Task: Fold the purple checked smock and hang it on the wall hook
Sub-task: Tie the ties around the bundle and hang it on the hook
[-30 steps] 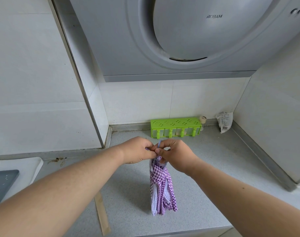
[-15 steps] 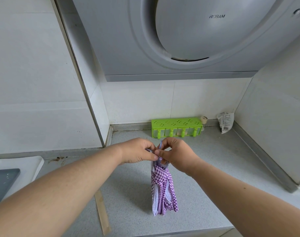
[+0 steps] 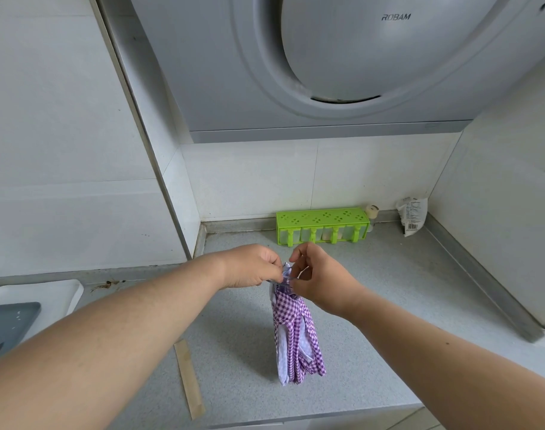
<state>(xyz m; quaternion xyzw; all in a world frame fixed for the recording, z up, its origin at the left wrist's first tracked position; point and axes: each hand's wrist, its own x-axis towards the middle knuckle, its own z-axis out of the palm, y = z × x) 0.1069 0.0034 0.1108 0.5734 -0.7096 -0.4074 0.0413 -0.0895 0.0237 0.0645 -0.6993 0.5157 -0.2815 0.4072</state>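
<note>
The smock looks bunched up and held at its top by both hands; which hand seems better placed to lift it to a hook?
Probably the left hand: it pinches the smock at its gathered top, while the right hand only fingers the loop. No hook is visible.

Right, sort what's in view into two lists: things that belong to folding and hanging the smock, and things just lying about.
Part of the job:
- purple checked smock, bunched and hanging over the counter
- left hand, pinching its top
- right hand, pinching its top

Just lying about:
- green rack
- small bottle
- crumpled packet
- wooden strip
- white tray

No wall hook is in view.
</note>
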